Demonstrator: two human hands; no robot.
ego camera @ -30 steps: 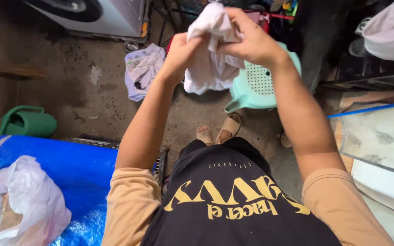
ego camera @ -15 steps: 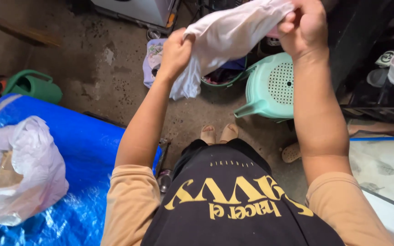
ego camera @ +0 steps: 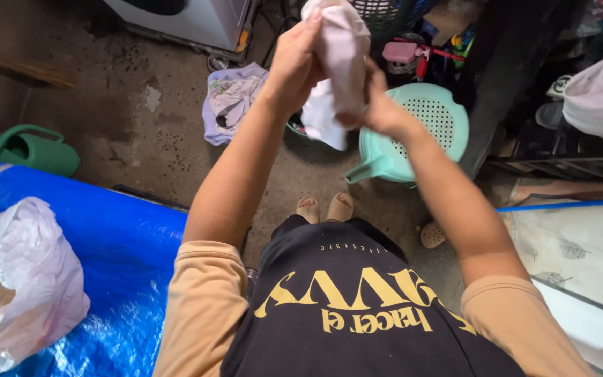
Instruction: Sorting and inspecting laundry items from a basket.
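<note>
One pale pinkish-white cloth garment (ego camera: 338, 66) hangs bunched at the top centre of the frame, held up in the air between both hands. The left hand (ego camera: 296, 59) grips it from the left side, fingers wrapped over the upper fold; the right hand (ego camera: 378, 108) pinches the lower part, thumb and fingers closed on the fabric. A loose tail of the cloth dangles below the hands.

Just behind, right of centre, sits one mint-green plastic stool with a perforated seat (ego camera: 423, 129). Two bare feet (ego camera: 326, 208) stand on the stained concrete floor (ego camera: 127, 126) below the cloth. One crumpled floral cloth (ego camera: 230, 101) lies on the floor, left of the hands. At the top edge stands one white machine (ego camera: 186, 21), only its lower part in view.

On the left edge, one green plastic watering can (ego camera: 29, 150). Lower left: one blue tarpaulin (ego camera: 123, 265), and on it one white plastic bag (ego camera: 26, 286), crumpled. Upper right, one more pale cloth (ego camera: 601, 94) is draped over a dark rack.
</note>
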